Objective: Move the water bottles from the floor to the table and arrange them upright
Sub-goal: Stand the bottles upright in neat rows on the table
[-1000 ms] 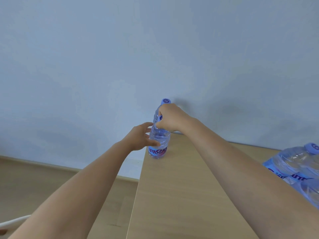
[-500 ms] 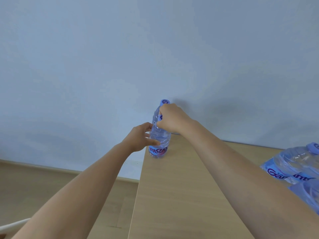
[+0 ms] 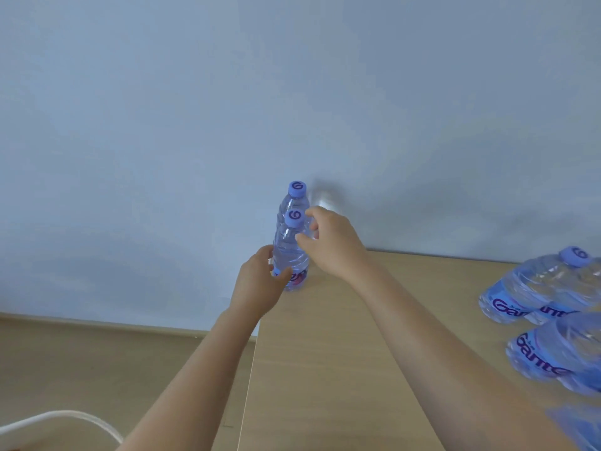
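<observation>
A plain indoor room, likely a home or small office: a light wood tabletop point(image 3: 325, 353) stands against a bare pale blue-grey wall point(image 3: 195, 109), with wood-look flooring point(image 3: 97, 362) and a skirting board point(image 3: 97, 320) on the left.

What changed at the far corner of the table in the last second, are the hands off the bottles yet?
The right hand has let go of the neck of the near bottle and opened, drawing back to the right; its cap now shows. A far bottle behind it is uncovered too. The left hand still rests against the near bottle's lower body. Both bottles stand upright as before; the bottle pack at right stays put.
</observation>
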